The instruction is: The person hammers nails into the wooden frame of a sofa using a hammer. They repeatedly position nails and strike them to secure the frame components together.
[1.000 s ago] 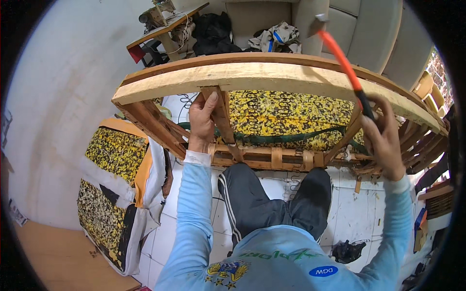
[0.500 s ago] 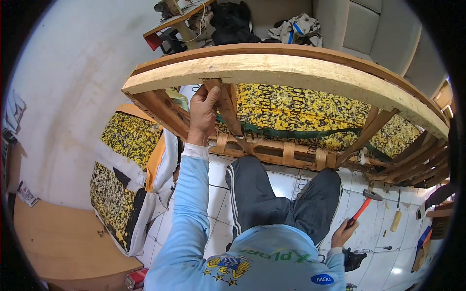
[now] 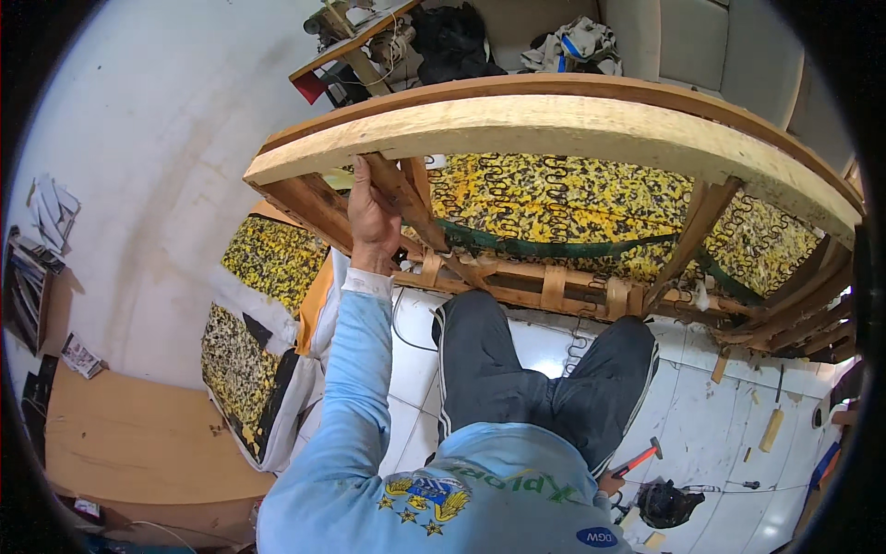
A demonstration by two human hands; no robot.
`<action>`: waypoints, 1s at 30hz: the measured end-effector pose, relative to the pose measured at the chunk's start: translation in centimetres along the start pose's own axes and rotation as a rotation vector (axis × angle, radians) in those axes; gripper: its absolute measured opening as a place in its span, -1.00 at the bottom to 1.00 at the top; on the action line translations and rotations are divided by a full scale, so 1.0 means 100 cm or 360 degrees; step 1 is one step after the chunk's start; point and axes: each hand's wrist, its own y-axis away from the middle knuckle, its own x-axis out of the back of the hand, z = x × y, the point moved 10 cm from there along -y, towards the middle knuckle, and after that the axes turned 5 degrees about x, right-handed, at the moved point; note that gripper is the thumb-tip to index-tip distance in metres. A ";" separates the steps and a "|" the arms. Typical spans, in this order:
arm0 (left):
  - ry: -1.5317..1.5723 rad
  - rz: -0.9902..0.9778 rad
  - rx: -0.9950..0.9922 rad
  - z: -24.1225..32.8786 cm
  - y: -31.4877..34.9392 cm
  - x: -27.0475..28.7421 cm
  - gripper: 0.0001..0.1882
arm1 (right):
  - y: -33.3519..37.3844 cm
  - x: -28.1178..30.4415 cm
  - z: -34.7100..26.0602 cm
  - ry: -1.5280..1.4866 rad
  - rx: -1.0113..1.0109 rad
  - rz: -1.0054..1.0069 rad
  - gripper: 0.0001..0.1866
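Note:
A wooden sofa frame stands on its side across my knees, its pale curved rail uppermost. My left hand grips a brown wooden strut just under that rail, thumb pointing up; its other fingers are partly hidden. The strut slants from the rail down to the lower timbers. Low beside my right thigh, my right hand is closed around the red-handled hammer, the hammer's head pointing away from me. My sleeve and body hide part of that hand.
Yellow-and-black foam with zigzag springs lies behind the frame. A foam-padded upholstered piece leans at left, near a brown board. On the tiles at right lie a wood-handled tool and a black bag. A sewing machine table stands behind.
The strut's upper end has shifted left along the rail, with my left hand still on it. My right hand has drawn the hammer down and in toward my body.

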 end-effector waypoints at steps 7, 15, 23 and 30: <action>-0.1007 0.0286 -0.0019 0.038 0.007 0.024 -0.36 | -0.017 0.014 -0.050 -0.0706 -0.0244 -0.0184 -0.52; -0.2706 -0.0149 -0.1572 0.133 0.030 -0.066 -0.21 | 0.044 0.109 -0.342 -0.0481 0.1674 -0.0194 -0.72; -0.2953 -0.0848 -0.1078 0.135 -0.038 -0.047 -0.14 | 0.252 0.091 -0.607 -0.0325 0.3242 -0.0530 -0.62; -0.2919 -0.0534 -0.1110 0.131 -0.041 -0.047 -0.07 | 0.344 0.075 -0.710 -0.0471 0.3534 -0.0341 -0.69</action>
